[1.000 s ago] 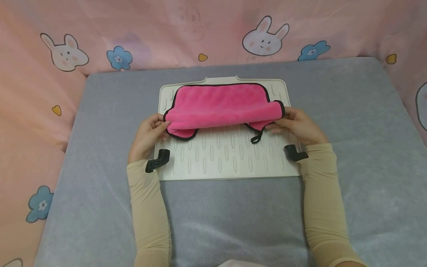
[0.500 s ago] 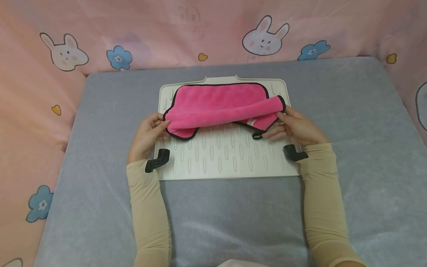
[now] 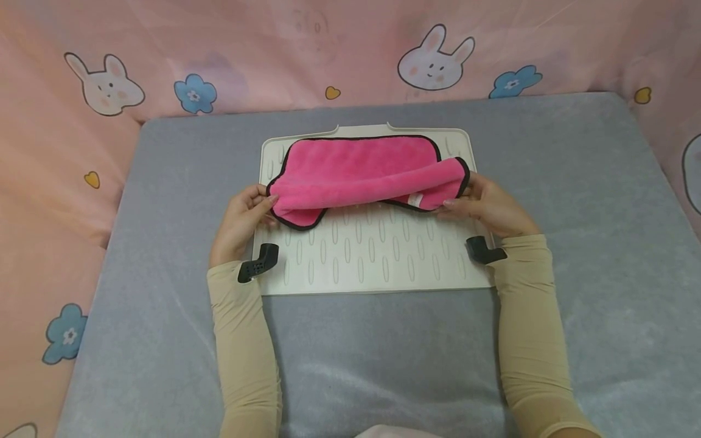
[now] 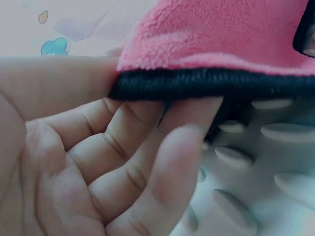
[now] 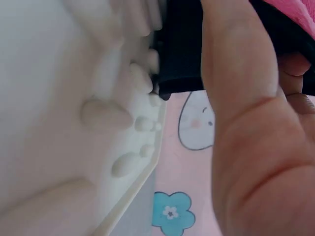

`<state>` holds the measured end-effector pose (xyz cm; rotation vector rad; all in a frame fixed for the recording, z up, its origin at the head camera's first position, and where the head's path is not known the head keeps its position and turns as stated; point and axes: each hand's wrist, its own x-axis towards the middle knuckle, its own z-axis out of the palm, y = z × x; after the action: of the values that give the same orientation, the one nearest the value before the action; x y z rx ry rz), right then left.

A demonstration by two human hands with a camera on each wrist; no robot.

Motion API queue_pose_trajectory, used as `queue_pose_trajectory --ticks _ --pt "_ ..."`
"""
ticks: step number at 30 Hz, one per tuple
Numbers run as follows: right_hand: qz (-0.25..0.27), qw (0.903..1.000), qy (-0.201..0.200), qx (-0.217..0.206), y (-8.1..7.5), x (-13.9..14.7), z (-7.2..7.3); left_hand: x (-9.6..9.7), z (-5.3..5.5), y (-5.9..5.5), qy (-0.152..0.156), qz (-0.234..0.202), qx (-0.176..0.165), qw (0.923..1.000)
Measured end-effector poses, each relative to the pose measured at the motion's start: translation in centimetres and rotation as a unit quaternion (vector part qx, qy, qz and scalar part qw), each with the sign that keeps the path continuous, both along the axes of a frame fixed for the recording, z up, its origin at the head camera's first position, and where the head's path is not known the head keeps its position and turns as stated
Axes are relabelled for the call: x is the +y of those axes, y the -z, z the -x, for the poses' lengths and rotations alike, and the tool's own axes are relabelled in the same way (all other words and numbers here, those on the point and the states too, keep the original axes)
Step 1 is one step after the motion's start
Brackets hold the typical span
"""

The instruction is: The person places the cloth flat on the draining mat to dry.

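Observation:
A pink plush towel (image 3: 361, 155) with black edging lies partly folded on a cream board (image 3: 372, 267) with raised oval ridges. Its near part is lifted into a loose fold between my hands. At the left end, my left hand (image 3: 238, 219) pinches the towel's edge; in the left wrist view the black edging (image 4: 211, 83) runs across the fingers. My right hand (image 3: 495, 210) holds the right end, thumb over the lower layer, where a small white label (image 3: 414, 200) shows. Up close in the right wrist view, the thumb (image 5: 241, 64) covers part of the dark edging.
The board lies on a grey cloth-covered table (image 3: 378, 359), with a raised lip along its far side. Behind and to the left hangs a pink curtain (image 3: 263, 55) printed with rabbits and flowers. Black wrist mounts (image 3: 258, 263) sit at both beige sleeves.
The right end of the fold has risen and tilted away. My right fingers have shifted onto the lower layer, its hanging loop is now hidden, and the label has come into view. My left hand stays put.

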<state>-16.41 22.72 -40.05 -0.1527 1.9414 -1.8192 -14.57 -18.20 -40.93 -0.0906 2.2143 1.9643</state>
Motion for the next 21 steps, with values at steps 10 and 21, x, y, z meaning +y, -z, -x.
queue_pose_trajectory --ticks 10,21 --pt "-0.234 0.9711 0.007 0.046 -0.2 0.1 -1.0 2.2 0.4 0.5 -0.039 -0.030 -0.014 0.9987" --pt "-0.116 0.9824 0.131 0.066 0.5 -0.6 -2.2 2.4 -2.0 1.0 0.071 0.099 -0.007 0.9925"
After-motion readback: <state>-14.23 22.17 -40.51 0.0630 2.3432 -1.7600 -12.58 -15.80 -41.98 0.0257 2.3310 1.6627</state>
